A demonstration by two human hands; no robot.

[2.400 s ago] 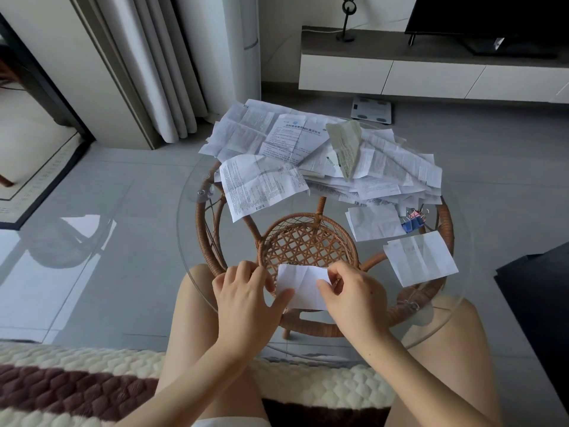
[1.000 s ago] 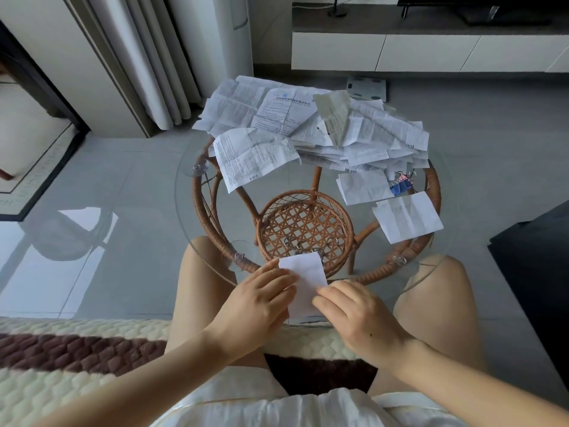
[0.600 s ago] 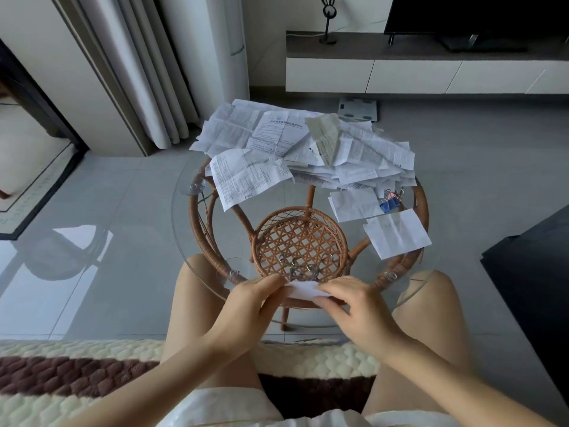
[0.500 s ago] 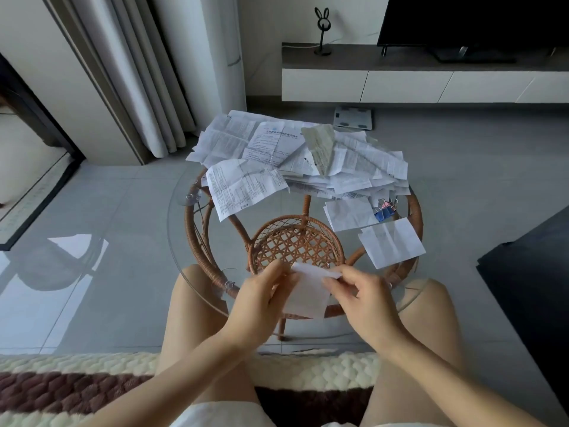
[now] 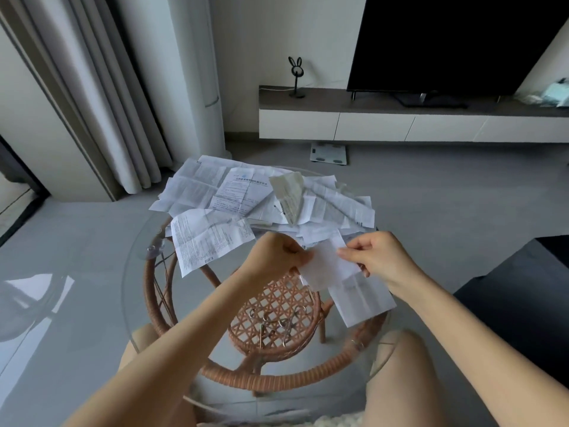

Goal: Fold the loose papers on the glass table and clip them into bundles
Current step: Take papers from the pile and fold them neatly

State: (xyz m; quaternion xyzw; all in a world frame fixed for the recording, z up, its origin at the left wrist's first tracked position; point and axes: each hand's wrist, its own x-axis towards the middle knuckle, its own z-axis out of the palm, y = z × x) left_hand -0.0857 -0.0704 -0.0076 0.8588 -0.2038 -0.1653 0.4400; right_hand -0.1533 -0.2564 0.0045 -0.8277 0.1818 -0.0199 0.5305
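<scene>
Left hand (image 5: 278, 257) and right hand (image 5: 380, 257) are both raised over the round glass surface (image 5: 131, 282), sharing one small folded paper (image 5: 326, 266). Left fingers (image 5: 303, 259) are curled and pinch the paper's left edge. Right fingers (image 5: 348, 251), thumb and forefinger, pinch its upper right edge, with the other fingers loosely bent. The paper is tilted and held between the hands near the middle of the surface, towards 2 o'clock. It overlaps the view of a second folded sheet (image 5: 365, 300), which lies flat at 4 o'clock; cannot tell if the two touch.

A pile of loose printed papers (image 5: 261, 192) covers the far side from 11 to 2 o'clock, with a greenish creased slip (image 5: 288, 192) on top. One unfolded printed sheet (image 5: 209, 241) lies at 10 o'clock, its far edge against the pile.

Seen through the glass are the rattan base (image 5: 246, 377) and a woven lower shelf (image 5: 277, 306) with metal rings (image 5: 277, 326) on it. Bare knees show at 6 o'clock.

Beyond, on the floor, is a bathroom scale (image 5: 328, 153). A low TV console (image 5: 369, 126) holds a television (image 5: 446, 41) and a bunny-ear ornament (image 5: 296, 76). Curtains (image 5: 101, 103) hang at 10 o'clock of the room.
</scene>
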